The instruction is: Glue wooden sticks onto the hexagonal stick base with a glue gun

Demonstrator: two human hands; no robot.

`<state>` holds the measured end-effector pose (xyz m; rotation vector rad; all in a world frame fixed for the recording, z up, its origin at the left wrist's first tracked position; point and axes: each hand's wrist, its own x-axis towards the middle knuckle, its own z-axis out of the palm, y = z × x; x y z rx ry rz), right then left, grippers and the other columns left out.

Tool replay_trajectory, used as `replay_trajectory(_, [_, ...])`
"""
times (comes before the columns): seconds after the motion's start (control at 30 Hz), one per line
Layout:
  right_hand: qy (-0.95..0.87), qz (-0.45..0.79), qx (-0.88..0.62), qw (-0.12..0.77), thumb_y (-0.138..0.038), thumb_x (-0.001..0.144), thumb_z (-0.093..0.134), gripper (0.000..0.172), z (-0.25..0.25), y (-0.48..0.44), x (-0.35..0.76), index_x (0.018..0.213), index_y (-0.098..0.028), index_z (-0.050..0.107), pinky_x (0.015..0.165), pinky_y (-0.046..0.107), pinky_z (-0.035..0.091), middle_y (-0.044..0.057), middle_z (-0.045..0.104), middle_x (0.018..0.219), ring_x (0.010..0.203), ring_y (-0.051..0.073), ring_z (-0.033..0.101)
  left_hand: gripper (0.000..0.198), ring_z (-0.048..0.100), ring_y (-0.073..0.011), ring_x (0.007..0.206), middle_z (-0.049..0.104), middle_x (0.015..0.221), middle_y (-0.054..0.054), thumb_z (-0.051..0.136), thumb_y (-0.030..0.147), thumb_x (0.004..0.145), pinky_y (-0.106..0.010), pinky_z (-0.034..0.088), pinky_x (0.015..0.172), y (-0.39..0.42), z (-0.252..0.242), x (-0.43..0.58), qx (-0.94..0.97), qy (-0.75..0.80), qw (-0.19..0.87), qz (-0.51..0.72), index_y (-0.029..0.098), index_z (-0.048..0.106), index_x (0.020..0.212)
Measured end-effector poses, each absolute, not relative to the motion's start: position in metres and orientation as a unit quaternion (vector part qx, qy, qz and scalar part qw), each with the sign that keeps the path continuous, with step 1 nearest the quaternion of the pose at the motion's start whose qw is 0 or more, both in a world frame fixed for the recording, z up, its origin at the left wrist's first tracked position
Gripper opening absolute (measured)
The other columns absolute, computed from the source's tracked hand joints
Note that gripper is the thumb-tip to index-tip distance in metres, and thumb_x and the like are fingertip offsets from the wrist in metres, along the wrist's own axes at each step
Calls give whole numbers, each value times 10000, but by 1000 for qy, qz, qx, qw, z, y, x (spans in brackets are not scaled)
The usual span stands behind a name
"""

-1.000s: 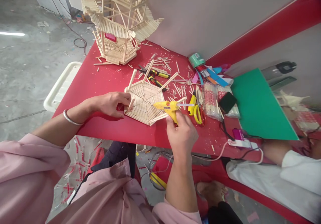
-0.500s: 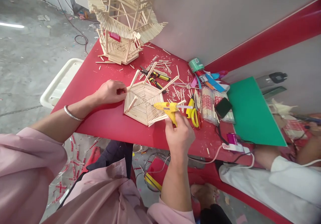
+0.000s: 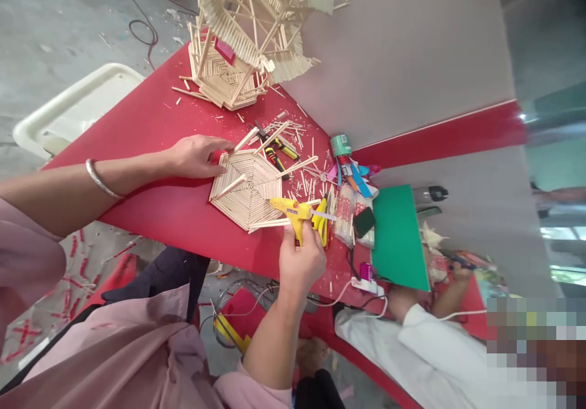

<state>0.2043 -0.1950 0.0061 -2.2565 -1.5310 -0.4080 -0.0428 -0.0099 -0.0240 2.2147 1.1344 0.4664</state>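
Observation:
A flat hexagonal panel of wooden sticks (image 3: 245, 190) lies on the red table (image 3: 155, 152). My left hand (image 3: 195, 155) rests at its far left edge, fingers curled against the sticks there. My right hand (image 3: 300, 259) is closed round the handle of a yellow glue gun (image 3: 293, 210), whose nozzle points left at the panel's near right edge.
A tall stick tower (image 3: 247, 30) stands at the table's far end. Loose sticks, pliers (image 3: 274, 149), yellow scissors (image 3: 321, 226), a green tape roll (image 3: 339, 145), stick packets and a green sheet (image 3: 398, 238) crowd the right. Another person's white sleeve (image 3: 412, 342) lies at lower right. A white tray (image 3: 68, 107) sits left.
The view has swung and tilted right. My left hand slid from the panel's near left corner to its far left edge. The glue gun stays at the panel's right edge.

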Motion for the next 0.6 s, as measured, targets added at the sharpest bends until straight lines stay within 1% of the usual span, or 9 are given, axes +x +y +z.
replay_trajectory(0.1, [-554,-132,-797,201,-613,973,429,609,8,-195,202,1181,-130,737,666,323,432,136,725,911,767,230,639,494,660,-213,902,695,939,-49,568,380,810,-279,465,790,-9,-26,-43,837,424,296,180,188,637,1259])
replay_trajectory(0.2, [-556,-125,-793,214,-603,978,422,591,8,-194,199,1159,-144,746,688,323,448,133,722,908,793,234,646,479,653,-215,957,690,1043,-65,564,385,803,-277,467,815,-8,-29,-42,843,414,284,195,182,646,1229])
replay_trajectory(0.33, [-547,-140,-796,218,-638,974,398,656,5,-194,199,1189,-122,740,690,329,449,145,722,890,799,244,650,470,640,-215,988,661,1183,-84,549,386,797,-285,473,812,-9,-29,-41,847,402,275,213,172,646,1204])
replay_trajectory(0.47, [-536,-143,-805,211,-688,959,394,712,4,-200,203,1180,-111,747,686,330,445,154,726,872,803,252,657,466,622,-181,895,656,1194,-108,523,370,792,-294,464,747,-11,-26,-40,843,404,284,215,148,644,1183])
replay_trajectory(0.6, [-528,-129,-810,221,-703,948,407,714,6,-208,205,1163,-115,751,685,321,445,159,734,886,778,239,654,449,603,-158,799,665,1128,-118,508,375,761,-320,458,708,-13,-25,-40,841,402,283,227,145,659,1116])
